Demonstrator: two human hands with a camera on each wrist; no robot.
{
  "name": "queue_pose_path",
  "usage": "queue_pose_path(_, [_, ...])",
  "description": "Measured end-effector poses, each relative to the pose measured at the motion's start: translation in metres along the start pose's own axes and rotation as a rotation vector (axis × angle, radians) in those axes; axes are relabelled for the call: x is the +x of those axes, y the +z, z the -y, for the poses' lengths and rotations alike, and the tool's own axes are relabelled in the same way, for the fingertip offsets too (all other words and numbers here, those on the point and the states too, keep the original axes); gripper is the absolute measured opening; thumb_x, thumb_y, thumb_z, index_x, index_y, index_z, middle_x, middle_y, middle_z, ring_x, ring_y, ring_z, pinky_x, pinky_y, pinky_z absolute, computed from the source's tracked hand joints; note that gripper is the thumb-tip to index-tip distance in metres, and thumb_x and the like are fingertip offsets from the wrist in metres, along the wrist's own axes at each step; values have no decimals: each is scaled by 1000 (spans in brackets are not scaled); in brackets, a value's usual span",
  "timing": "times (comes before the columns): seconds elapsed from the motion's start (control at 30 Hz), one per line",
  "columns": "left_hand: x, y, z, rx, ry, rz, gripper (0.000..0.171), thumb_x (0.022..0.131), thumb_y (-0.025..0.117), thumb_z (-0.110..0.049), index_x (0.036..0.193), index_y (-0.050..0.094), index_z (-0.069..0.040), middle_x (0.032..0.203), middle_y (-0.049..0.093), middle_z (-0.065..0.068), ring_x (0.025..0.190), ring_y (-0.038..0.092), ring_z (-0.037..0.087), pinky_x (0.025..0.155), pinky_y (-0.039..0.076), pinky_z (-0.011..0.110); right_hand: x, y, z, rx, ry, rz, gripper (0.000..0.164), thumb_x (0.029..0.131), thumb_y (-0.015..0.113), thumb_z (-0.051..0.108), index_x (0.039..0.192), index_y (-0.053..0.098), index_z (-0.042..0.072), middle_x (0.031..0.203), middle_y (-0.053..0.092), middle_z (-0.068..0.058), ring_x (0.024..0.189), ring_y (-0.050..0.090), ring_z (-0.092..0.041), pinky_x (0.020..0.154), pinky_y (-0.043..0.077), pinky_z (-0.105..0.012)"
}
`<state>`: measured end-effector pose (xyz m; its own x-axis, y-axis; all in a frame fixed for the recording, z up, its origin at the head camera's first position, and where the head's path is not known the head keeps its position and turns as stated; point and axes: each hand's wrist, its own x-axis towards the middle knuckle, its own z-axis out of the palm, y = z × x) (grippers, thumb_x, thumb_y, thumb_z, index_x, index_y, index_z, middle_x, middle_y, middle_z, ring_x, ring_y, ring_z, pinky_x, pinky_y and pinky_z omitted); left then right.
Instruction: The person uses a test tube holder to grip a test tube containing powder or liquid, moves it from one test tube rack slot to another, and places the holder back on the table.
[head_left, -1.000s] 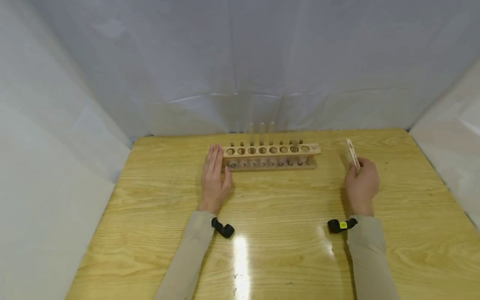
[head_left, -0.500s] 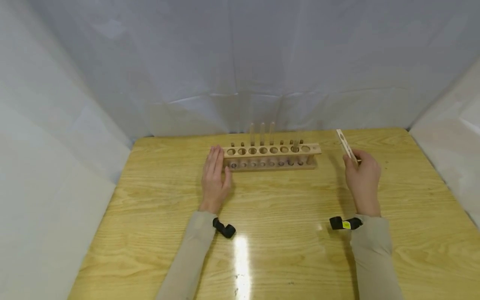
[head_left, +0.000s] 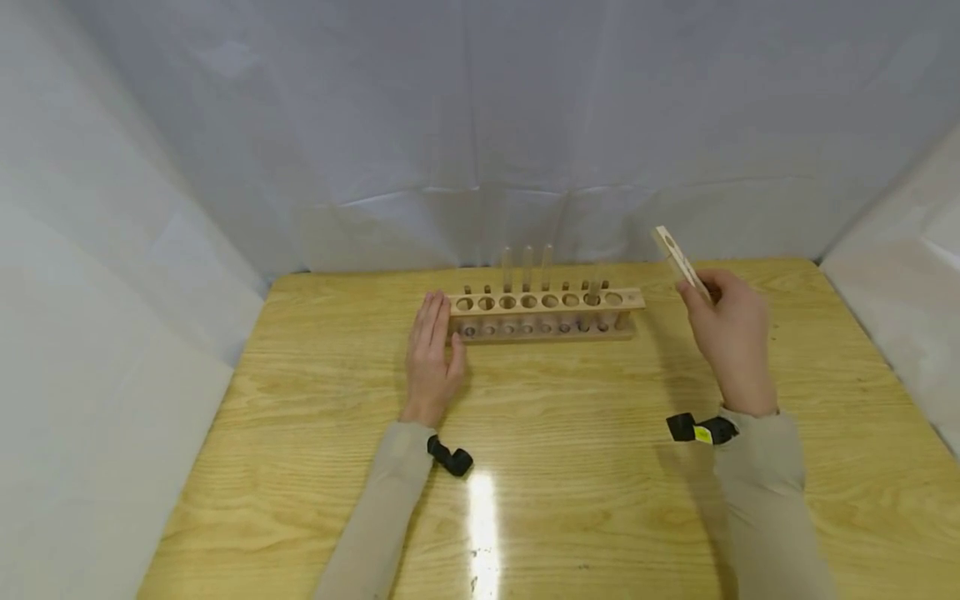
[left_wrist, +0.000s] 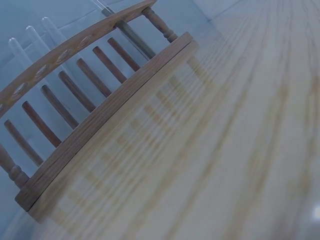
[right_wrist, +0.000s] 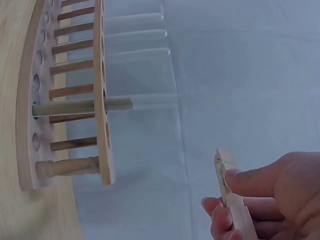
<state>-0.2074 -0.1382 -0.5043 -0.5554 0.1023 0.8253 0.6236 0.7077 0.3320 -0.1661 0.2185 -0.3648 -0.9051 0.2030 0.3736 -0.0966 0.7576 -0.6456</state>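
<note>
A wooden test tube rack [head_left: 540,302] stands on the table, with a row of holes in its upper board and short pegs behind. My left hand [head_left: 431,358] lies straight-fingered along the rack's left end, thumb near its front. My right hand [head_left: 731,333] pinches a wooden test tube holder [head_left: 678,258], raised right of the rack and tilted up to the left; its spring shows in the right wrist view. One test tube [right_wrist: 117,103] with brownish contents stands in the second hole from the right. Three clear tubes [head_left: 527,265] rise behind the rack's middle.
The wood-grain table [head_left: 570,483] reflects a bright strip of light near its front. Pale sheeting [head_left: 360,108] hangs behind the table and along both sides. A black wrist camera [head_left: 450,457] is strapped on each sleeve.
The right hand has lifted the test tube holder upward and away from me, and the holder now leans further left. The left hand has stayed at the rack's end.
</note>
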Motion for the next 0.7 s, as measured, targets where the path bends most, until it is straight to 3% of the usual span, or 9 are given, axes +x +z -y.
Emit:
queue_pose_path(0.37, [1, -1, 0, 0, -4, -2, 55, 84, 58, 2, 138, 48, 13, 147, 46, 25, 137, 41, 42, 116, 31, 50, 13, 1, 24, -29, -68, 121, 34, 98, 63, 25, 115, 70, -4, 81, 67, -18, 53, 47, -22, 45, 36, -32])
queue_pose_path(0.7, [1, -2, -2, 5, -1, 0, 55, 85, 57, 3, 138, 48, 13, 143, 48, 28, 137, 41, 42, 117, 30, 48, 19, 10, 29, -9, -100, 203, 29, 98, 63, 19, 113, 70, -5, 77, 65, -17, 49, 45, -21, 41, 35, -31])
